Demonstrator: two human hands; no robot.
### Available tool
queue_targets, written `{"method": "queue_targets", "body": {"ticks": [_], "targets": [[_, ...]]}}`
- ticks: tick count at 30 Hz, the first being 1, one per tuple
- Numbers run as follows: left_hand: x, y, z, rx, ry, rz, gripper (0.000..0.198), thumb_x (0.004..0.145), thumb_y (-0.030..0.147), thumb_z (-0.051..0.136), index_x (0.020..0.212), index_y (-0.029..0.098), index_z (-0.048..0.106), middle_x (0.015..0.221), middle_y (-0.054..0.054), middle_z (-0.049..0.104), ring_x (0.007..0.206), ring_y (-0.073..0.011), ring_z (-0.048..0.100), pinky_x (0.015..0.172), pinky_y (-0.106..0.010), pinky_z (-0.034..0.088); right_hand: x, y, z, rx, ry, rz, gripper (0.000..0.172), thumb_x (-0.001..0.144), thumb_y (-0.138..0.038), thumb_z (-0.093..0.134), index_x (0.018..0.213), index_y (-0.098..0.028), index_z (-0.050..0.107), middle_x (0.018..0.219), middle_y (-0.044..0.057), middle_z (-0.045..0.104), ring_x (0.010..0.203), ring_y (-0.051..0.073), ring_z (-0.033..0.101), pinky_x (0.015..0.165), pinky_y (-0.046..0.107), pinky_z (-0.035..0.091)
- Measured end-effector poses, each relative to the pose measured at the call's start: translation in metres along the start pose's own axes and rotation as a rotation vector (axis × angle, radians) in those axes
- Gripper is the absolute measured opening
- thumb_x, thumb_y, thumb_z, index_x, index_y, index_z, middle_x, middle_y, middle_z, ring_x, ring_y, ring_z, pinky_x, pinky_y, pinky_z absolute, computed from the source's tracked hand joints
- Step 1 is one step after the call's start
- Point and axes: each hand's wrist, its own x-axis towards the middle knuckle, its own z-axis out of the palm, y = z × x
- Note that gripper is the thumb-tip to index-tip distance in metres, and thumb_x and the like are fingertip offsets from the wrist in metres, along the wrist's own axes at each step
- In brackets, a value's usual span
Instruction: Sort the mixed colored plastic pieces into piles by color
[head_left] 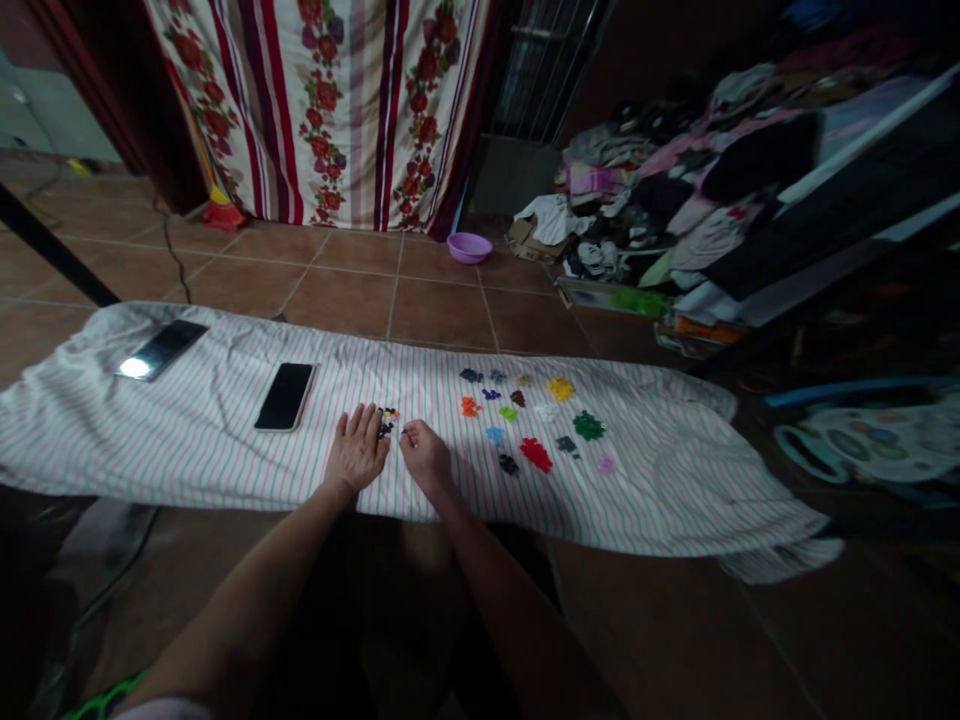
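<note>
My left hand (358,446) lies flat on the striped cloth (442,505), fingers stretched out. Against its right side sits a small cluster of black, yellow and orange pieces (387,427), partly covered by the hand. My right hand (425,455) is just right of that cluster, with thumb and forefinger pinched together. A tiny dark bluish speck shows at those fingertips, too small to name. Right of it, small pieces lie sorted by colour in several piles, among them an orange pile (470,407), a red pile (536,454), a green pile (589,425) and a yellow pile (559,388).
Left of my hands lie a phone (285,397) with a dark screen and another dark, shiny flat device (161,350). Beyond the cloth, a purple basin (469,248) stands on the tiled floor. Heaped clothes (675,190) fill the right back, behind a patterned curtain (322,110) at left.
</note>
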Motion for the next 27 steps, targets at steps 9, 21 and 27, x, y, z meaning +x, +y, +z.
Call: {"method": "queue_targets", "body": {"ticks": [9, 21, 27], "targets": [[0.003, 0.002, -0.007, -0.009, -0.040, 0.092, 0.050, 0.096, 0.034, 0.036, 0.145, 0.025, 0.042, 0.154, -0.010, 0.035, 0.143, -0.0303, 0.029, 0.114, -0.051, 0.025, 0.007, 0.017, -0.016, -0.051, -0.023, -0.093, 0.020, 0.080, -0.015, 0.048, 0.089, -0.022, 0.064, 0.080, 0.002, 0.070, 0.072, 0.016, 0.064, 0.070, 0.024, 0.048], [0.002, -0.002, -0.002, -0.057, -0.016, 0.119, 0.054, 0.095, 0.035, 0.034, 0.145, 0.015, 0.041, 0.148, -0.012, 0.043, 0.140, -0.0287, 0.036, 0.113, -0.050, 0.028, 0.028, 0.043, -0.044, -0.103, 0.022, -0.091, 0.023, 0.078, -0.014, 0.048, 0.088, -0.021, 0.067, 0.081, 0.004, 0.070, 0.077, 0.017, 0.064, 0.075, 0.026, 0.049], [0.003, -0.002, -0.002, -0.044, -0.009, 0.108, 0.054, 0.094, 0.036, 0.033, 0.142, 0.014, 0.044, 0.148, -0.014, 0.043, 0.140, -0.0274, 0.037, 0.114, -0.048, 0.028, 0.042, 0.062, -0.071, -0.069, 0.103, -0.046, 0.025, 0.079, -0.018, 0.045, 0.087, -0.019, 0.069, 0.083, 0.005, 0.070, 0.075, 0.018, 0.063, 0.076, 0.027, 0.050]]}}
